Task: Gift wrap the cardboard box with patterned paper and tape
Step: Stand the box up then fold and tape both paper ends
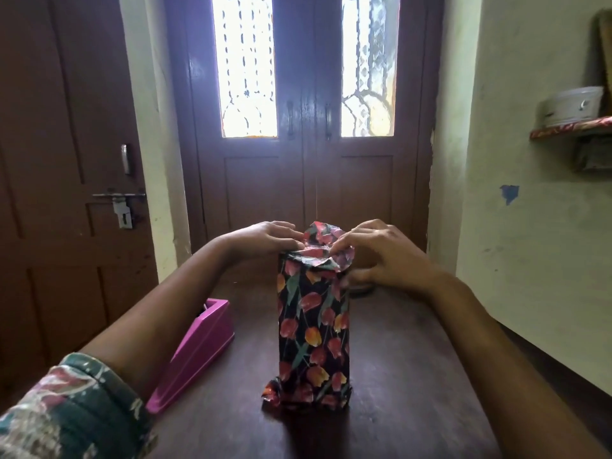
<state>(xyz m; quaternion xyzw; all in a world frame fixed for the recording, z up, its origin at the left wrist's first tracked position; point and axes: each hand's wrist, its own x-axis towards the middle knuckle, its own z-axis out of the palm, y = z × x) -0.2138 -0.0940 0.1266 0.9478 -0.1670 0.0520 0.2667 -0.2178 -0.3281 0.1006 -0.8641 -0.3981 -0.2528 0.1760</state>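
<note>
Box [314, 326] stands upright, long axis vertical; at its top, left hand [265, 236] presses flat, right hand [374, 256] pinches paper [318, 233].

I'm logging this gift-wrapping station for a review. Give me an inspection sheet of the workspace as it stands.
Surface: dark wooden table.
Job's things: wrapped box stands upright; its patterned paper is crumpled at top and bottom; pink tape dispenser lies left of it.
Clutter: dark object behind the box, too hidden to name.
Grippers: left hand presses the top paper with flat fingers; right hand curls its fingers onto the top flap.
Cables: nothing seen.
Surroundings: brown doors with glass panes ahead; shelf holding a white container at right.
</note>
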